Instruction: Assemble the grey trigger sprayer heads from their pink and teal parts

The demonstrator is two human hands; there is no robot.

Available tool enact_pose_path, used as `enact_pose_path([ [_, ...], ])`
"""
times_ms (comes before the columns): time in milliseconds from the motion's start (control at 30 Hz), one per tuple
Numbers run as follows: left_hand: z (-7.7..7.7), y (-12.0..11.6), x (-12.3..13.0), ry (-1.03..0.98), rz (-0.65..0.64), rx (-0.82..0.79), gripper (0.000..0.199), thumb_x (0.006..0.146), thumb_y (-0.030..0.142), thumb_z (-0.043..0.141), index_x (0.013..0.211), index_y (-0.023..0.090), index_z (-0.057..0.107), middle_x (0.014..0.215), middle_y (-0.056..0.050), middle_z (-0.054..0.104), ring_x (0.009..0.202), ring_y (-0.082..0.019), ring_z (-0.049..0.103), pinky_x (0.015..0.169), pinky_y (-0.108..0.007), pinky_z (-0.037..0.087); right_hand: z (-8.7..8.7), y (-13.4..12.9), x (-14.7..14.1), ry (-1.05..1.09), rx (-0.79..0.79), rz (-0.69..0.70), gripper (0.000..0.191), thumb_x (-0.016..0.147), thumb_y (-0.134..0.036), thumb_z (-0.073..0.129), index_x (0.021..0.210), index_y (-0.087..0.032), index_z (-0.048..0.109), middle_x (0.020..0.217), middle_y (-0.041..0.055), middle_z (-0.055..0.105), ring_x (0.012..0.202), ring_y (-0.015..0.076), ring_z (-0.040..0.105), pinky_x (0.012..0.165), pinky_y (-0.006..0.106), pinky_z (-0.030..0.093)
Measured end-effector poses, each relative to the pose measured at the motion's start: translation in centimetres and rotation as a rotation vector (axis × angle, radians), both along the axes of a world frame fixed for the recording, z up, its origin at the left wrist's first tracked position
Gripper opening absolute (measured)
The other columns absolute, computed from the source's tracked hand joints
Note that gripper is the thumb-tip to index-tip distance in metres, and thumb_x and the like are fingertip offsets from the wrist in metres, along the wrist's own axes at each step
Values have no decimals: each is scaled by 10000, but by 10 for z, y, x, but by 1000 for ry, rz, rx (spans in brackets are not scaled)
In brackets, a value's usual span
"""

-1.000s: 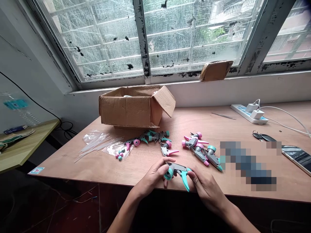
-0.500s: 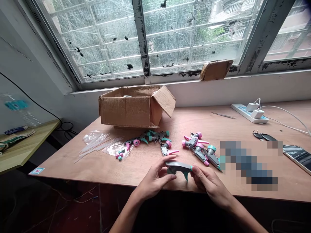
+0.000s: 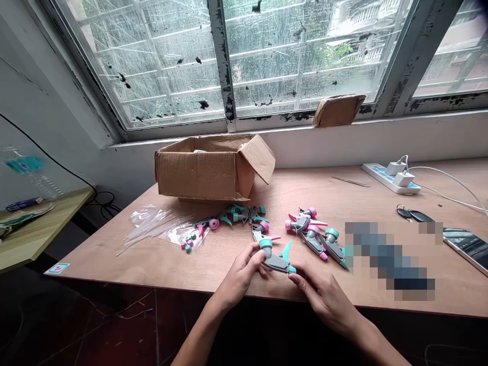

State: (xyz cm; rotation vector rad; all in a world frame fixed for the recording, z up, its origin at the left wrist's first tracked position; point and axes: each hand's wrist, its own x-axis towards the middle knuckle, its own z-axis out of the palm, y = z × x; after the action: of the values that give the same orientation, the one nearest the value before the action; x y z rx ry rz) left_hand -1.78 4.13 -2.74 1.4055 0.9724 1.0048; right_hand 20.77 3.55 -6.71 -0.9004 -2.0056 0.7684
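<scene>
Gripping a grey plastic spray-trigger head with teal collar, trigger and nozzle in the left hand, with grip closed round the collar end, over the near edge of the pale brown wooden desk. Meeting the nozzle end with the thumb of the part-curled right hand; cannot tell whether pinching. Facing, farther off, similar grey spray heads with pink and teal parts on the right, small pink and teal caps on the left, then an open brown cardboard box.
</scene>
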Motion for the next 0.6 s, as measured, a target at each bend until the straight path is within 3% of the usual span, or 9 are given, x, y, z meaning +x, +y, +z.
enact_pose_path([
  [100,-1,1,-2,-47,-43,-14,405,989,418,599,1324,191,619,1139,-68,669,763,-145,621,805,-298,481,-1,-3,-1,-30,14,-29,252,1075,-339,442,986,-218,645,811,23,668,691,189,608,648,295,427],
  [233,-1,0,-5,-102,-161,4,396,994,327,623,1378,244,577,1255,-98,685,1067,-222,644,859,-300,491,6,-2,2,-15,-57,-26,367,1088,-381,394,828,-211,590,741,9,599,673,180,565,641,293,400],
  [400,-8,-3,-6,-129,-122,236,242,939,230,716,1175,260,674,1377,-101,623,1314,-285,555,1061,-426,446,12,4,9,4,-221,-13,460,1083,-482,377,734,-211,502,676,-26,466,653,160,471,614,286,334],
  [500,-10,-3,-4,-96,-106,362,79,940,207,713,1004,253,719,1337,-88,645,1322,-284,552,1122,-479,390,10,8,9,68,-278,1,472,1073,-509,388,708,-214,442,690,-31,427,663,154,435,618,284,322],
  [600,-7,-3,-4,-38,-96,376,142,924,240,740,1061,279,738,1424,-87,593,1336,-285,529,1141,-479,359,6,9,9,145,-299,-28,461,1069,-507,405,717,-214,462,682,-35,408,646,150,412,603,283,322],
])
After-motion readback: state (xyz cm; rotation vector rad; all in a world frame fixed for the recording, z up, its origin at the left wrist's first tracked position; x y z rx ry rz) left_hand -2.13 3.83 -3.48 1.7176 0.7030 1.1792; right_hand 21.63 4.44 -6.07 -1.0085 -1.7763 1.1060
